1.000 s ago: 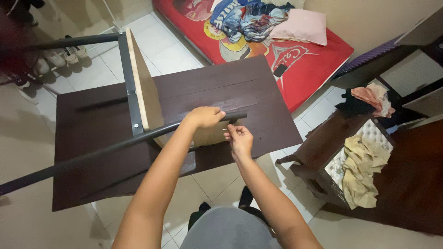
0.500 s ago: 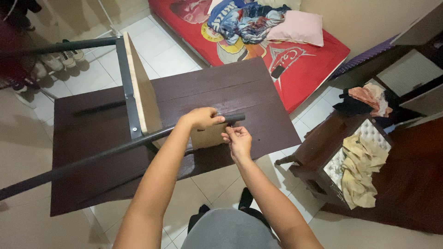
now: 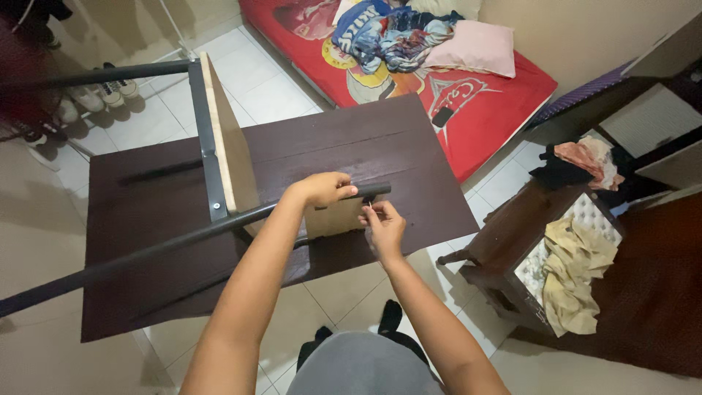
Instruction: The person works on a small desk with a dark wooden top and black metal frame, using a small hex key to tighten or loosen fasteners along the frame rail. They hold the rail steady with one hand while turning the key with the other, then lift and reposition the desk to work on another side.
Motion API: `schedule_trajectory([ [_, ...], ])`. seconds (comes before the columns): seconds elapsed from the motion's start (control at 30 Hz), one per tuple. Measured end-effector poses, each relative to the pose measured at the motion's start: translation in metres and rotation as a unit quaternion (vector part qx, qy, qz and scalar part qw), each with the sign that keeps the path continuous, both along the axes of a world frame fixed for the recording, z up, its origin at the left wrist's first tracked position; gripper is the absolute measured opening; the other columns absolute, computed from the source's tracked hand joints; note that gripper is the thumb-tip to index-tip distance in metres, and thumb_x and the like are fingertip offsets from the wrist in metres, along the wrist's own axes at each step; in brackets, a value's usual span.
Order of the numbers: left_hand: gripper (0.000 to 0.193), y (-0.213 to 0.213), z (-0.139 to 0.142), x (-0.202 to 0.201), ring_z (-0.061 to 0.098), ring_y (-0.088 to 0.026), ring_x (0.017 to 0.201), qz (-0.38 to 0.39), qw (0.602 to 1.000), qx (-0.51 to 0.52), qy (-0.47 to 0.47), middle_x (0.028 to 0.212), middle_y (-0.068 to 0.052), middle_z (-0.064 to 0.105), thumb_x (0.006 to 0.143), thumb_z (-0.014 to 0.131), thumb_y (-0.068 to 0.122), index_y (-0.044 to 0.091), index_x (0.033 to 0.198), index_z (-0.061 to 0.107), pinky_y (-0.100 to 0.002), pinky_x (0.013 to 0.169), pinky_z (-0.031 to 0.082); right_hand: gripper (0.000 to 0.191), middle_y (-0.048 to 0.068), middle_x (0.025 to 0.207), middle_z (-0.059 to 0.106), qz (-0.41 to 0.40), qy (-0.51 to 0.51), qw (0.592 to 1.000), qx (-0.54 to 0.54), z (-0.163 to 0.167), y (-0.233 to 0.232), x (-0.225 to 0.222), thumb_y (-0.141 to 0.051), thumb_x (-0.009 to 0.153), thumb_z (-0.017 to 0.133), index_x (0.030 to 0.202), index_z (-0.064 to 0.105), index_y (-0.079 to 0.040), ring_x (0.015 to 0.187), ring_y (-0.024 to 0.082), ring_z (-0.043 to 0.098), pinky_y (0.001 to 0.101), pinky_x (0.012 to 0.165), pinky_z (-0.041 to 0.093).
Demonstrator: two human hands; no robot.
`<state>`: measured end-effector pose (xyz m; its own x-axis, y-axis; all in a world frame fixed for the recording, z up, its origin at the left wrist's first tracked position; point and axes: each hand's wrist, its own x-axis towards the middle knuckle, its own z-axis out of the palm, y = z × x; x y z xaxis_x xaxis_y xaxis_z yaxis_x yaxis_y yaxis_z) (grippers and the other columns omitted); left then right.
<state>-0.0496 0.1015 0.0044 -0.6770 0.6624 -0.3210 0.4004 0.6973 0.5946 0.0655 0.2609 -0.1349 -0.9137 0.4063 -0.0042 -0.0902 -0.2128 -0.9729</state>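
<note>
Tabletop (image 3: pixel 351 157), dark brown, lies flat and low over the tiled floor (image 3: pixel 278 80), directly under your hands. Red mattress (image 3: pixel 504 95) sits beyond its far edge, with a pink pillow (image 3: pixel 475 47) and a heap of clothes (image 3: pixel 387 33) on it. Dark wooden side table (image 3: pixel 504 241) stands to the right, draped with a yellowish cloth (image 3: pixel 578 271). Light wooden panel (image 3: pixel 230 146) stands upright on edge across the tabletop, a grey metal bracket (image 3: pixel 208 153) along its left face. Long black metal bar (image 3: pixel 146 252) runs from lower left up to the middle, ending at a stub (image 3: pixel 373 191). Your left hand (image 3: pixel 322 189) is wrapped over the bar just short of that stub, grip closed around it. Your right hand (image 3: pixel 382 228) sits just below the stub, thumb and forefinger pinched narrow on something small; cannot tell what it is. Both hands are near each other, above the tabletop's near-right part.
</note>
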Motion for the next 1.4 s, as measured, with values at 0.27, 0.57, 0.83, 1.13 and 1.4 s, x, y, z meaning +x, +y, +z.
schedule_trajectory([
  [0.27, 0.050, 0.000, 0.004, 0.005, 0.069, -0.035, 0.102, 0.018, 0.999, 0.004, 0.030, 0.108, -0.014, 0.074, 0.096, 0.056, 0.057, 0.012, 0.113, 0.071, -0.046, 0.088, 0.053, 0.013, 0.002, 0.076, 0.072, -0.037, 0.005, 0.986, 0.160, 0.017, -0.002, 0.007, -0.009, 0.097, 0.070, 0.092, 0.067, 0.002, 0.072, 0.006, 0.070, 0.0238, 0.066, 0.056],
  [0.57, 0.050, 0.003, 0.002, 0.004, 0.071, -0.034, 0.103, 0.028, 0.999, -0.015, 0.015, 0.110, -0.014, 0.075, 0.097, 0.054, 0.057, 0.013, 0.113, 0.072, -0.046, 0.090, 0.054, 0.009, 0.008, 0.086, 0.069, -0.044, 0.079, 0.934, 0.346, 0.023, 0.018, 0.010, -0.008, 0.093, 0.073, 0.095, 0.072, 0.001, 0.070, 0.013, 0.069, 0.0270, 0.064, 0.055],
  [0.83, 0.052, 0.003, -0.001, 0.015, 0.069, -0.040, 0.102, 0.022, 0.993, -0.031, 0.109, 0.108, -0.018, 0.074, 0.098, 0.048, 0.057, 0.011, 0.112, 0.069, -0.053, 0.089, 0.052, 0.020, 0.003, 0.089, 0.068, 0.030, -0.008, 0.999, 0.032, 0.010, 0.024, -0.006, -0.011, 0.092, 0.079, 0.104, 0.068, 0.000, 0.074, 0.009, 0.062, 0.0246, 0.066, 0.052],
  [1.13, 0.034, -0.004, 0.008, 0.031, 0.070, -0.040, 0.093, -0.006, 0.976, -0.060, 0.208, 0.096, -0.018, 0.073, 0.078, 0.077, 0.027, 0.009, 0.105, 0.065, -0.052, 0.080, 0.055, 0.019, 0.008, 0.091, 0.069, 0.027, -0.098, 0.923, -0.370, 0.009, 0.018, -0.008, -0.006, 0.092, 0.077, 0.101, 0.060, -0.002, 0.081, 0.016, 0.069, 0.0237, 0.071, 0.058],
  [1.4, 0.032, -0.001, -0.002, 0.028, 0.071, -0.040, 0.094, 0.001, 0.969, -0.081, 0.233, 0.095, -0.018, 0.073, 0.078, 0.079, 0.016, 0.009, 0.105, 0.064, -0.053, 0.079, 0.055, 0.017, 0.007, 0.089, 0.069, -0.068, -0.061, 0.957, -0.276, 0.013, 0.001, -0.005, -0.003, 0.089, 0.076, 0.090, 0.060, -0.006, 0.077, 0.017, 0.070, 0.0255, 0.064, 0.056],
])
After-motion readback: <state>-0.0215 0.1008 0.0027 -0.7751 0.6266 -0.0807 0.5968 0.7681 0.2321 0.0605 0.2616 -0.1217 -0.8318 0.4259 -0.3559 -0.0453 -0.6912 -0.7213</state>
